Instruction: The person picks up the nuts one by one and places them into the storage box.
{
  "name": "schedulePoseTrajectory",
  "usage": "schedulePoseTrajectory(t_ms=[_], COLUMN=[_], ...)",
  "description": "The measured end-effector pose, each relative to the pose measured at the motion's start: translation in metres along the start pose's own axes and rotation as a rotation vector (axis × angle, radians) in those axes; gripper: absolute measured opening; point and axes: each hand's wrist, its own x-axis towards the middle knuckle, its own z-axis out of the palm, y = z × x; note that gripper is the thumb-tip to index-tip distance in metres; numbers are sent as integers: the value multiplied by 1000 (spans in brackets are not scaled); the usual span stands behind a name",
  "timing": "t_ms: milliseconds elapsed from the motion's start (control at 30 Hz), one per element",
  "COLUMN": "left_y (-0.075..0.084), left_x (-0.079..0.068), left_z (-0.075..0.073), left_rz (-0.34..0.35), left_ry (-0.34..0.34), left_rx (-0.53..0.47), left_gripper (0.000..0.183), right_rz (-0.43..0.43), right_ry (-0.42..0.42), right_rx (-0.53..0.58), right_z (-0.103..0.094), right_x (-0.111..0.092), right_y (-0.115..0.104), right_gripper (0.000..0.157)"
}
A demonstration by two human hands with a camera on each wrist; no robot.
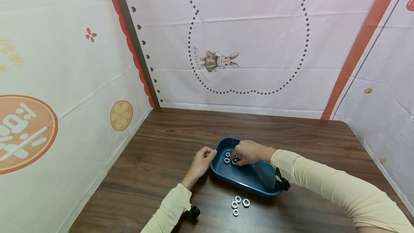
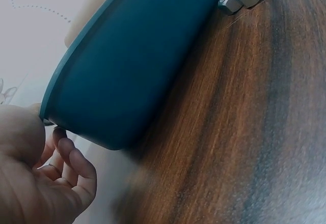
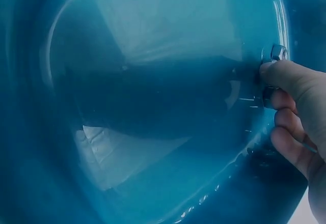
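A dark blue tray (image 1: 239,181) with rounded corners stands on the table. My left hand (image 1: 201,161) is at its left end, the thumb at the rim and curled fingers (image 2: 81,170) just under it, pinching the edge. Inside the tray, my right hand (image 1: 250,152) reaches down with thumb and fingers (image 3: 288,102) curled together around a metal hex nut (image 3: 268,96), which they partly hide. Another hex nut (image 3: 278,52) shows just past the thumb. Two more nuts (image 1: 227,160) lie on the tray floor left of the right hand.
Several hex nuts (image 1: 234,205) sit grouped on the wooden table (image 1: 155,175) in front of the tray. Printed cloth (image 1: 258,46) hangs behind the table and along both sides. A black wrist camera (image 1: 194,212) sits near the left sleeve.
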Motion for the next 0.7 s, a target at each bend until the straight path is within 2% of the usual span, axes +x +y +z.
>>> schedulePoseTrajectory(t_ms=[133, 233, 333, 467, 567, 700], left_y=[-1, -2, -4, -7, -6, -4], left_x=[-1, 0, 0, 1, 2, 3], left_z=[2, 3, 4, 4, 4, 2], left_rz=[0, 7, 19, 26, 34, 38], left_ry=[-8, -8, -5, -3, 3, 15], left_rx=[-5, -8, -12, -16, -14, -18], left_gripper=[31, 30, 31, 32, 32, 32], right_rz=[13, 26, 46, 96, 130, 133], right_ry=[12, 80, 212, 424, 557, 690], right_rx=[6, 2, -7, 8, 42, 107], right_z=[0, -4, -12, -20, -20, -12], right_x=[-4, -10, -19, -40, -58, -81], right_y=[-1, -5, -17, -44, -67, -95], right_gripper=[25, 23, 21, 15, 9, 3])
